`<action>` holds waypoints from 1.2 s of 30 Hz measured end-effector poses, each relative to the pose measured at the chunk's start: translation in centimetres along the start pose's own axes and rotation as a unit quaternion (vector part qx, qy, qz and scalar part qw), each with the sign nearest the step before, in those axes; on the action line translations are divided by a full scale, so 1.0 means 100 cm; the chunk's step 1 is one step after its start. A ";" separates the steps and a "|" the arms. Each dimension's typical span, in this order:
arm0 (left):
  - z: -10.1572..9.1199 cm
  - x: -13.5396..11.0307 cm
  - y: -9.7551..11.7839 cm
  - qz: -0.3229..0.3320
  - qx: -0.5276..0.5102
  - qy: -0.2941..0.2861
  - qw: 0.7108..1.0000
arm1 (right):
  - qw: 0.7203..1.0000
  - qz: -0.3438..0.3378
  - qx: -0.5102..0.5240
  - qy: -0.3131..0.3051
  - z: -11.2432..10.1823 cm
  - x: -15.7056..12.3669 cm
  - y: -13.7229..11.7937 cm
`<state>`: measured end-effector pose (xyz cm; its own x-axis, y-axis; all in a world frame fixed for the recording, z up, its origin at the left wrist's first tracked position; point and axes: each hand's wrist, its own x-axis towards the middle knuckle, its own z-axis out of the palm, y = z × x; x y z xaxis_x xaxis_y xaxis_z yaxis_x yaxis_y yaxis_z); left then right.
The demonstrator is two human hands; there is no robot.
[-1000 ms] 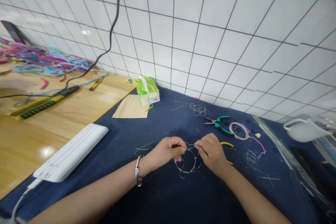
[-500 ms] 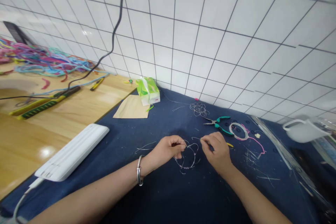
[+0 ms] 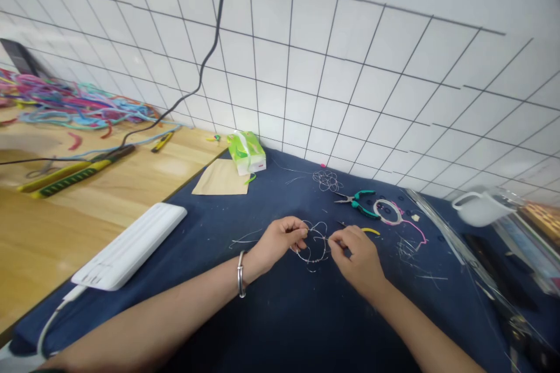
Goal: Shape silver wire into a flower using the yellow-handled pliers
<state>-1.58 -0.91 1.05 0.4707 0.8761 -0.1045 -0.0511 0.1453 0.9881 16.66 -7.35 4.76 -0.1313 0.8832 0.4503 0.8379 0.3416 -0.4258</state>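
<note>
Between my hands is a thin silvery wire ring (image 3: 324, 253) with looped petals and a few tiny beads. My left hand (image 3: 282, 239), a silver bangle at its wrist, pinches the ring at its upper left. With thumb and forefinger together, my right hand (image 3: 355, 253) grips a short piece of wire (image 3: 321, 238), whose hooked end lies over the ring's right side. Whether that piece is joined to the ring I cannot tell. Just behind my right hand lies a yellow-handled tool (image 3: 371, 231), partly hidden.
Beyond my hands lie a coiled wire flower (image 3: 327, 180), green-handled pliers (image 3: 356, 200) and a wire spool (image 3: 388, 212). Wire offcuts (image 3: 406, 249) and a white mug (image 3: 481, 208) are right. Leftward are a power strip (image 3: 131, 246), a tissue pack (image 3: 246, 152) and a beige sheet (image 3: 221, 178).
My right hand has come left toward the ring, bringing the wire piece's hooked end over it. The left hand keeps its pinch. The whole view has shifted slightly.
</note>
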 end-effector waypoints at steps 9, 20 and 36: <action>0.005 -0.010 -0.009 0.010 0.022 -0.024 0.999 | 0.991 0.129 0.018 0.017 0.012 -0.031 -0.019; 0.013 -0.015 -0.014 0.009 0.039 -0.042 0.998 | 0.990 0.135 -0.038 0.013 0.018 -0.044 -0.027; 0.016 -0.016 -0.016 0.001 0.028 -0.065 0.997 | 0.994 0.020 -0.106 0.006 0.024 -0.050 -0.009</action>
<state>-0.87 -3.29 -0.19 0.5815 0.8084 -0.0913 -0.0037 0.1148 0.9934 15.33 -11.31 1.01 -0.0899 0.8904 0.4463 0.9353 0.2295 -0.2693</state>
